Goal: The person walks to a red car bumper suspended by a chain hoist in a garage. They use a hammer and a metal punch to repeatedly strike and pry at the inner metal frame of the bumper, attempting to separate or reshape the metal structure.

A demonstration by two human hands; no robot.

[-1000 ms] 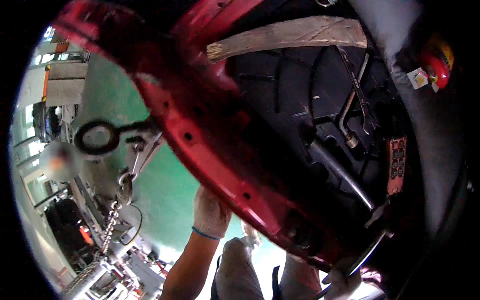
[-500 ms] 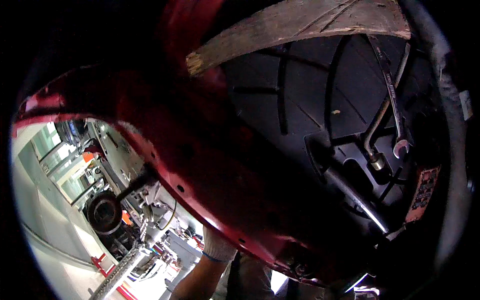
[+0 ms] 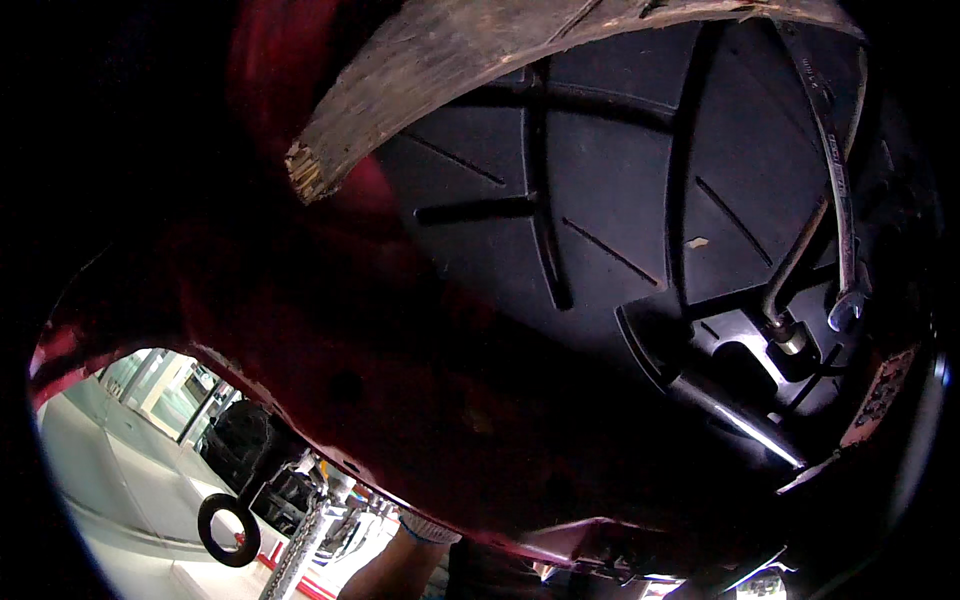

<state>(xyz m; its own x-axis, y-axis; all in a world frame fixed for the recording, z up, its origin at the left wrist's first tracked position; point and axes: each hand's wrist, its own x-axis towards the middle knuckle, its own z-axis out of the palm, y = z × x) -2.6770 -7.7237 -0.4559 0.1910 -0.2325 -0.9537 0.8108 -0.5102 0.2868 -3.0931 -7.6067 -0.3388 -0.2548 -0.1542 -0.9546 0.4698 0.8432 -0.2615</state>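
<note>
At the lower edge, my left hand [image 3: 430, 527] wears a white knit glove with a blue-edged cuff. It goes up behind the edge of a dark red car body panel [image 3: 330, 390]. The panel hides its fingers, so what they touch does not show. No right hand is in the picture. Farther right, a combination wrench [image 3: 838, 190] hangs by a black ribbed plastic liner [image 3: 610, 190], its open end downward. Beside it is a bent metal bar with a socket [image 3: 792, 338]. A shiny metal rod [image 3: 735, 415] slants below them.
A worn wooden plank [image 3: 400, 90] crosses the top, its splintered end against the red panel. At the right is a reddish perforated strip [image 3: 880, 395]. Past the panel's lower left edge show a black ring-shaped part [image 3: 228, 530], a metal post [image 3: 298, 550] and a bright workshop.
The whole view has shifted and the liner and plank look larger. The workshop opening and my gloved hand sit lower, with less of the glove showing. Both tools hang much as before.
</note>
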